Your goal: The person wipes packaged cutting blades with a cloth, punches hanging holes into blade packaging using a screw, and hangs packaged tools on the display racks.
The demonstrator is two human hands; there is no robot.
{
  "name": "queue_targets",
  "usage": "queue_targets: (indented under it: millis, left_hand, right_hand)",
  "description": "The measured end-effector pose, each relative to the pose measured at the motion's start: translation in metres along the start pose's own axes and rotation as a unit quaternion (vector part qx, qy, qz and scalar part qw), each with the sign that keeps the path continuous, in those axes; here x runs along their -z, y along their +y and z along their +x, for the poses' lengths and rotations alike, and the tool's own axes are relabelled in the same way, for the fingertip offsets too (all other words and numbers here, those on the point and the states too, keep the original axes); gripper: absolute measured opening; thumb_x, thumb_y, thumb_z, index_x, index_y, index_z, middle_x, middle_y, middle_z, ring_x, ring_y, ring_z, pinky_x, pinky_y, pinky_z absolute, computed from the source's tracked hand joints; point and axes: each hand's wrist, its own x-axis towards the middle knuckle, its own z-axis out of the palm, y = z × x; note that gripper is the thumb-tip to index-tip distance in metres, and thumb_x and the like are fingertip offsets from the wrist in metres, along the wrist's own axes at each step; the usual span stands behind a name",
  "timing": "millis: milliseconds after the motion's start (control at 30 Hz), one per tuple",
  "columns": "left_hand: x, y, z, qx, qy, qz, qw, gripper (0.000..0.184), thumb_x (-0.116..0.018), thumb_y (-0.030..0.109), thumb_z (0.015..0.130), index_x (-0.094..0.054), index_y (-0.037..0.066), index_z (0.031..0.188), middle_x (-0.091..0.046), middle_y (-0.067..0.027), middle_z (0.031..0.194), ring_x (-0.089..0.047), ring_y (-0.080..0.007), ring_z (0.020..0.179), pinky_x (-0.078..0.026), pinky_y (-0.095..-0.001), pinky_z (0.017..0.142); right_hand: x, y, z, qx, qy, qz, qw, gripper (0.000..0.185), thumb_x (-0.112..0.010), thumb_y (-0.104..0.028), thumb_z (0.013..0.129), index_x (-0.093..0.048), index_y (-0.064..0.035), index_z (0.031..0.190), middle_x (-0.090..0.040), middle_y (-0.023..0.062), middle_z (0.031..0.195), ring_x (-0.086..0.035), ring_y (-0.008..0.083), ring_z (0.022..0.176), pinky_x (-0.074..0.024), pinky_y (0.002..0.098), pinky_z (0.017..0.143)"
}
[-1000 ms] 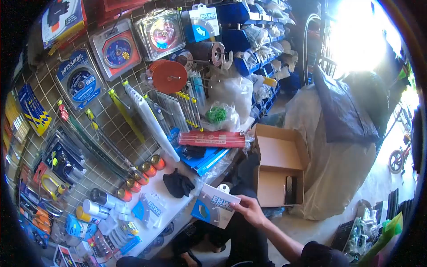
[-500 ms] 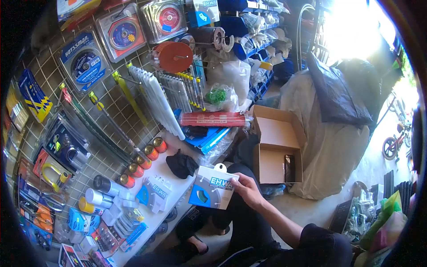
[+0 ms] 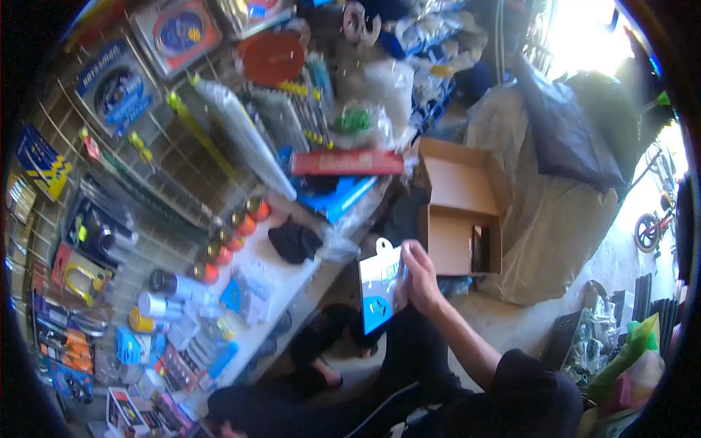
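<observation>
Fingers of the right hand (image 3: 422,282) clamp the right edge of a white-and-blue packet (image 3: 380,292), tilted near the frame's centre. What looks like the left hand (image 3: 231,431) barely shows at the bottom edge; I cannot tell its grip. Just right of centre, a cardboard box (image 3: 447,235) lies open; orange cans (image 3: 244,222) line a white table (image 3: 288,280) at left.

At left, packaged discs (image 3: 117,89) hang from a wire grid (image 3: 171,164) above a white table (image 3: 288,281), where red cans (image 3: 243,223) stand in a row near a black cloth item (image 3: 294,243). A bicycle (image 3: 659,221) stands far right; a green bag (image 3: 642,338) lies near right.
</observation>
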Motion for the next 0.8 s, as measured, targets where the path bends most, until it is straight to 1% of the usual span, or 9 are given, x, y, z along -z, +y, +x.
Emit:
queue_targets:
  millis: [33,67,100,167,233,333,600,667,800]
  left_hand:
    - [-0.02,0.059,-0.006,-0.035,-0.06,-0.075,0.995,0.029,-0.066,0.024,0.096,-0.069,0.003,0.116,-0.065,-0.0099,0.116,-0.063,-0.0175,0.091,-0.051,-0.0282,0.084]
    - [-0.05,0.052,0.008,-0.127,-0.074,-0.151,0.978,0.036,-0.053,0.026,0.099,-0.066,-0.004,0.113,-0.07,-0.0168,0.105,-0.067,-0.025,0.093,-0.054,-0.0352,0.081]
    - [-0.074,0.109,-0.018,-0.096,-0.118,-0.143,0.978,0.036,-0.053,0.028,0.1,-0.068,-0.004,0.11,-0.07,-0.0109,0.105,-0.064,-0.0191,0.096,-0.051,-0.0343,0.088]
    - [-0.114,0.148,-0.028,-0.182,-0.331,-0.131,0.917,0.036,-0.052,0.027,0.101,-0.068,-0.004,0.108,-0.069,-0.0109,0.106,-0.062,-0.0196,0.1,-0.048,-0.0338,0.094]
    - [-0.155,0.18,-0.052,-0.14,-0.456,-0.21,0.853,0.024,-0.058,0.016,0.099,-0.068,-0.004,0.106,-0.069,-0.0096,0.104,-0.063,-0.016,0.099,-0.047,-0.0304,0.093]
    - [-0.195,0.191,-0.063,-0.153,-0.608,-0.157,0.763,0.03,-0.064,0.023,0.096,-0.068,-0.003,0.109,-0.071,-0.0081,0.097,-0.064,-0.0115,0.09,-0.049,-0.0262,0.083]
    - [-0.198,0.19,-0.077,-0.088,-0.625,-0.138,0.764,0.023,-0.072,0.018,0.091,-0.067,-0.004,0.097,-0.069,-0.005,0.086,-0.06,-0.0071,0.078,-0.046,-0.0221,0.072]
    - [-0.197,0.181,-0.072,-0.108,-0.616,-0.136,0.768,0.03,-0.072,0.026,0.092,-0.069,-0.002,0.099,-0.071,-0.0064,0.086,-0.065,-0.0099,0.079,-0.049,-0.0233,0.074]
    - [-0.177,0.174,-0.07,-0.026,-0.646,-0.195,0.738,0.027,-0.071,0.023,0.093,-0.07,-0.003,0.099,-0.07,-0.005,0.087,-0.063,-0.0077,0.079,-0.048,-0.0222,0.074]
  right_hand:
    - [-0.002,-0.008,-0.004,-0.016,-0.006,-0.079,0.997,0.015,-0.052,-0.023,0.104,-0.055,-0.0075,0.105,-0.053,-0.003,0.09,-0.049,0.005,0.082,-0.0424,0.0226,0.076]
    - [-0.009,-0.021,-0.011,-0.039,-0.017,-0.159,0.986,0.015,-0.054,-0.022,0.104,-0.055,-0.0067,0.105,-0.054,-0.0029,0.09,-0.05,0.005,0.082,-0.0427,0.0224,0.076]
    - [-0.012,-0.017,-0.014,0.006,-0.042,-0.161,0.986,0.016,-0.055,-0.022,0.103,-0.055,-0.0056,0.106,-0.056,-0.0022,0.091,-0.051,0.0053,0.083,-0.0435,0.0226,0.076]
    - [-0.025,-0.022,-0.023,0.058,-0.1,-0.16,0.98,0.017,-0.058,-0.018,0.101,-0.056,-0.0031,0.108,-0.06,-0.0005,0.094,-0.055,0.006,0.086,-0.0457,0.0233,0.077]
    - [-0.031,-0.027,-0.034,0.046,-0.128,-0.195,0.971,0.02,-0.06,-0.019,0.1,-0.056,-0.0022,0.111,-0.061,0.0009,0.095,-0.057,0.0068,0.089,-0.0467,0.0238,0.079]
    - [-0.037,-0.031,-0.044,0.036,-0.15,-0.222,0.963,0.022,-0.061,-0.02,0.1,-0.057,-0.0019,0.112,-0.062,0.0017,0.095,-0.058,0.0073,0.09,-0.0471,0.0239,0.079]
    - [-0.037,-0.034,-0.048,0.022,-0.171,-0.267,0.948,0.023,-0.063,-0.021,0.099,-0.059,-0.0021,0.111,-0.064,0.0034,0.096,-0.06,0.0088,0.091,-0.0487,0.0259,0.081]
    - [-0.039,-0.036,-0.052,0.022,-0.181,-0.275,0.944,0.024,-0.063,-0.022,0.099,-0.059,-0.0018,0.111,-0.065,0.0043,0.096,-0.06,0.0091,0.091,-0.0488,0.026,0.081]
    - [-0.04,-0.043,-0.066,0.044,-0.211,-0.268,0.939,0.026,-0.063,-0.023,0.099,-0.059,-0.001,0.112,-0.065,0.0046,0.095,-0.06,0.0091,0.09,-0.0487,0.0256,0.08]
